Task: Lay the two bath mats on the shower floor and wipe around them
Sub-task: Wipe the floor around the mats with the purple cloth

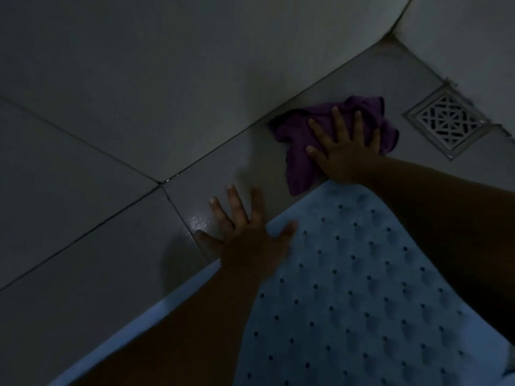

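Observation:
A pale blue bath mat [348, 288] with rows of small holes lies flat on the grey tiled shower floor [223, 174], filling the lower right of the view. Only this one mat is visible. A crumpled purple cloth [295, 151] lies on the floor just beyond the mat's far edge, against the foot of the wall. My right hand [345, 151] presses flat on the cloth with fingers spread. My left hand [245, 235] lies flat with fingers apart, its palm on the mat's left edge and its fingers on the bare tile.
A square metal drain grate [448, 121] sits in the floor corner to the right of the cloth. Grey tiled walls [139, 79] rise along the left and at the far right. A wet glint [198, 221] shows on the tile by my left fingers. The light is dim.

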